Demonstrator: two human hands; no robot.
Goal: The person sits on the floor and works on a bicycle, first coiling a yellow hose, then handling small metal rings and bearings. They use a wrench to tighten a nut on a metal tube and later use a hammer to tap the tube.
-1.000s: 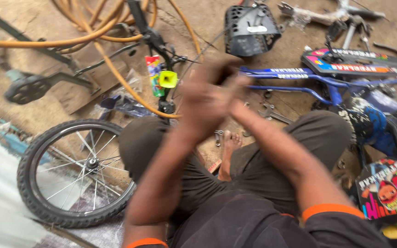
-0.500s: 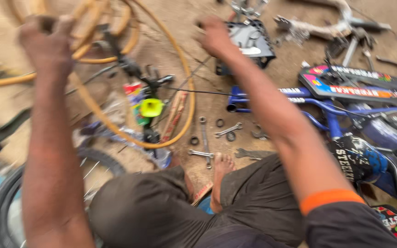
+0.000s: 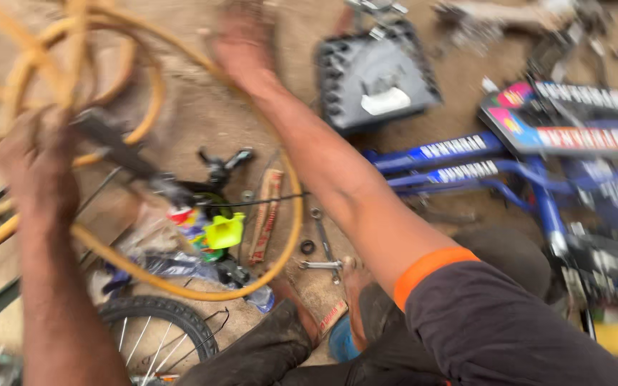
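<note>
The left hand (image 3: pixel 33 168) is up on the left side, right at the coils of a yellow hose (image 3: pixel 144 86). The picture is blurry there, so I cannot tell if the fingers are closed on the hose or just touching it. The right hand (image 3: pixel 241 43) reaches far out to the top, over the dirt ground (image 3: pixel 202 121). It is right at the hose where it bends past the hand, and its fingers are too blurry to tell if they are spread or shut.

The hose makes big loops at the top left. One long loop swings down under the right arm and around a pile of small things. Inside that loop sit a bright yellow plastic part (image 3: pixel 224 231), a black bike part with cables (image 3: pixel 219 168) and a flat brown packet (image 3: pixel 266 225). Just past the loop lie two metal wrenches (image 3: pixel 320 243) on the dirt.

A black bike pedal (image 3: pixel 377 75) lies near the right hand. A blue bike frame (image 3: pixel 466 168) lies to the right of the arm. A bike wheel (image 3: pixel 159 336) with spokes is at the bottom, near the person's knee.
</note>
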